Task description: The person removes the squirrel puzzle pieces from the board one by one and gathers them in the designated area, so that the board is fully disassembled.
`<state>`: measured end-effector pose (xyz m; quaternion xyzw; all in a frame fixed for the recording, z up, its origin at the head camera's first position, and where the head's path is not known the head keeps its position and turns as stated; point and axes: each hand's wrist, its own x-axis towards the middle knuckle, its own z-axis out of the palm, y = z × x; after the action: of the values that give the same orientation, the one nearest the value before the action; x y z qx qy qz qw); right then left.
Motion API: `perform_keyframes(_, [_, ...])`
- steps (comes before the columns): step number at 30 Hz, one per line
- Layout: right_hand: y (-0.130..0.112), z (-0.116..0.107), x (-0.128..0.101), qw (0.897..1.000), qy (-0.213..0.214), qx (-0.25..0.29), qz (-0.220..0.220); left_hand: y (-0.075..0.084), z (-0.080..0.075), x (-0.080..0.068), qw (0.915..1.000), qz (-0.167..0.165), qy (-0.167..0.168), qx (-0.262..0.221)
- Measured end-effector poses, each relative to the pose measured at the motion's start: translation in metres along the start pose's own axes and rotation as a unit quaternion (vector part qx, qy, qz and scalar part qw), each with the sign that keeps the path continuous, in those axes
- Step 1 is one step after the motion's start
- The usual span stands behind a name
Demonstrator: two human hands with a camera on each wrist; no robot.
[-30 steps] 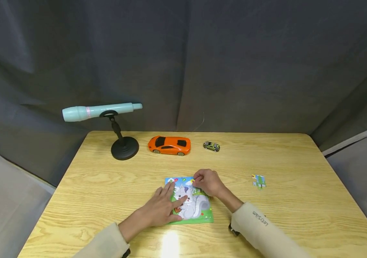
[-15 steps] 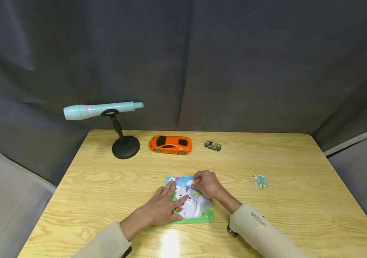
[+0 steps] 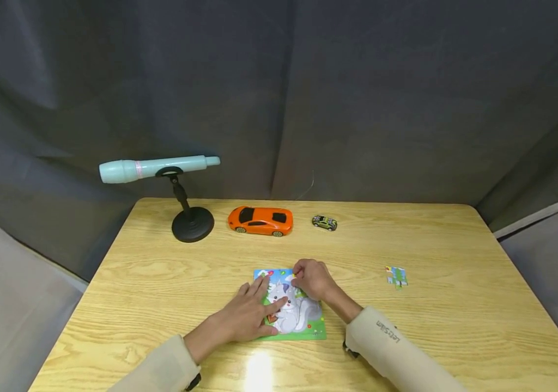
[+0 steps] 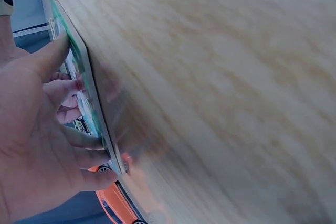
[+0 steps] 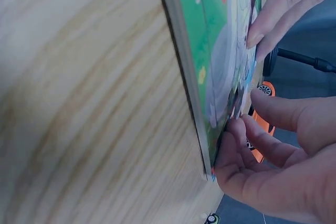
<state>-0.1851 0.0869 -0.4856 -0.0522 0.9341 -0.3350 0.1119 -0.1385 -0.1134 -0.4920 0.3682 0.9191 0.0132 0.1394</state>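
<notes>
Left hand: your left hand (image 3: 247, 314) lies flat, fingers straight, pressing the puzzle's left half.
Right hand: your right hand (image 3: 312, 279) has curled fingers on the far right corner; a held piece cannot be told.
Puzzle: the puzzle (image 3: 298, 318) lies near-centre on the table (image 3: 455, 310).
Piece: a loose piece (image 3: 396, 276) sits well right.

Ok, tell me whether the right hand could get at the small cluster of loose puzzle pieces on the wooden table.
Probably yes: the small cluster of loose puzzle pieces lies to the right of the right hand, with only bare wooden table between them.
</notes>
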Motion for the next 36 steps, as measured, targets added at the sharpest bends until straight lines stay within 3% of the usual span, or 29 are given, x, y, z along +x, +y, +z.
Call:
perform_keyframes(11, [0.003, 0.001, 0.002, 1.000, 0.030, -0.003, -0.003, 0.003, -0.003, 0.002, 0.9998, 0.007, 0.011, 0.016])
perform_keyframes(19, [0.001, -0.006, 0.002, 1.000, 0.009, 0.020, -0.005, 0.003, -0.003, 0.001, 1.0000, -0.002, 0.001, 0.005])
perform_keyframes(29, [0.022, -0.043, 0.001, 0.994, -0.015, 0.092, -0.066, 0.000, 0.000, 0.000, 1.0000, 0.002, -0.003, -0.001])
perform_keyframes(36, [0.053, -0.073, -0.002, 0.990, -0.027, 0.092, -0.106, 0.001, 0.000, -0.001, 0.9999, 0.007, 0.006, -0.004])
